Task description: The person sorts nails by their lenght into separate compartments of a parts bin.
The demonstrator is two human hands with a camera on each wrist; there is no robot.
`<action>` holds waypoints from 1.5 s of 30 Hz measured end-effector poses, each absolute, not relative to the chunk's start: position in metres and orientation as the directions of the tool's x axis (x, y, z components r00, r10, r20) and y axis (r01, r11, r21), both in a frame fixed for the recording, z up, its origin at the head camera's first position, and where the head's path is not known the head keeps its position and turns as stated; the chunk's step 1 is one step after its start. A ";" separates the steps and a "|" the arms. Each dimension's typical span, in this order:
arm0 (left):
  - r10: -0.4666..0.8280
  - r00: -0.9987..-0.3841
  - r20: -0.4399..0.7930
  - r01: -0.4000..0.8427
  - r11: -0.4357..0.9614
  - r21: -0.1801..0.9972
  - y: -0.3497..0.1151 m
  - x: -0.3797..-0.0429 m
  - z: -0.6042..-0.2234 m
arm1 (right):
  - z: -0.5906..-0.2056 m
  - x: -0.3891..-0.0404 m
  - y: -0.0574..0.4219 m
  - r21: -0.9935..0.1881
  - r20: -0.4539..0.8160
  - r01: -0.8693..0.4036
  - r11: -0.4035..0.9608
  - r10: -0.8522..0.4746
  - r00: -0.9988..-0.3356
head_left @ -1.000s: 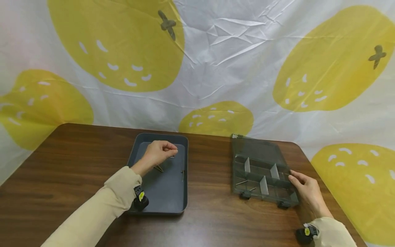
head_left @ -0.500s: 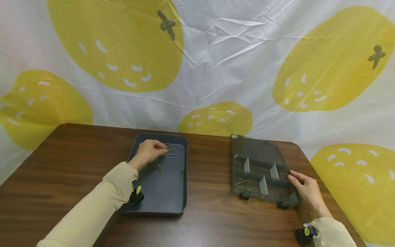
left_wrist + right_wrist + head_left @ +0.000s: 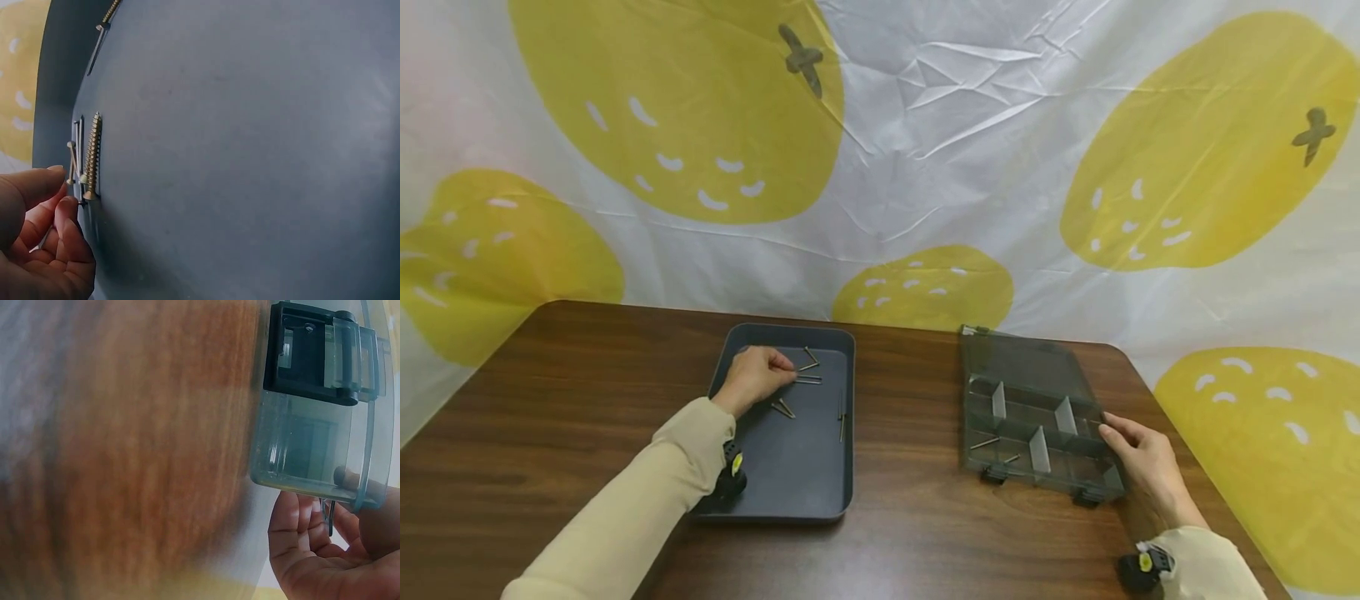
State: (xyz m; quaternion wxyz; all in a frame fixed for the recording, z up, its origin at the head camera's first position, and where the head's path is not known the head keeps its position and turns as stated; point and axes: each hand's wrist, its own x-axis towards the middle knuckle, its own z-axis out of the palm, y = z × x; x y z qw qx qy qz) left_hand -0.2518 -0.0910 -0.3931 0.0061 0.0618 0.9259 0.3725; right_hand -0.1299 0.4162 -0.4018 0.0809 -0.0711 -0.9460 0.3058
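My left hand (image 3: 754, 377) reaches over the dark grey tray (image 3: 805, 504), beside thin nails (image 3: 808, 380). In the left wrist view, its thumb and forefinger stand slightly apart near a small brass piece (image 3: 70, 153); nothing is clearly held between the tips. A thick brass screw (image 3: 93, 156) lies next to the nails. My right hand (image 3: 1150, 467) holds the right end of a translucent dark compartment box (image 3: 1047, 479). In the right wrist view, a thin metal piece (image 3: 331, 519) shows by its fingers; I cannot tell whether it is held.
Two brass screws (image 3: 784, 408) lie mid-tray, and more thin pieces (image 3: 842, 417) lie along its right wall. White dividers (image 3: 1039, 448) split the box; a few thin metal pieces (image 3: 985, 442) lie in its front left compartment. A fruit-print cloth (image 3: 910, 192) hangs behind the wooden table (image 3: 910, 517).
My left hand has moved left and slightly down over the tray, uncovering nails and screws near the back. The right hand and the box have stayed in place.
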 end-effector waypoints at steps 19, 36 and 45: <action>0.144 -0.987 0.065 0.152 0.751 0.643 -0.096 -0.250 -0.402 | -0.402 -0.130 0.417 -0.609 0.106 0.077 0.790 0.178 -0.978; 0.224 -0.970 0.097 0.234 0.741 0.629 -0.100 -0.250 -0.405 | -0.400 -0.128 0.416 -0.604 0.078 0.091 0.792 0.172 -0.982; 0.249 -0.964 0.089 0.249 0.740 0.625 -0.101 -0.248 -0.404 | -0.400 -0.128 0.416 -0.596 0.109 0.069 0.800 0.166 -0.980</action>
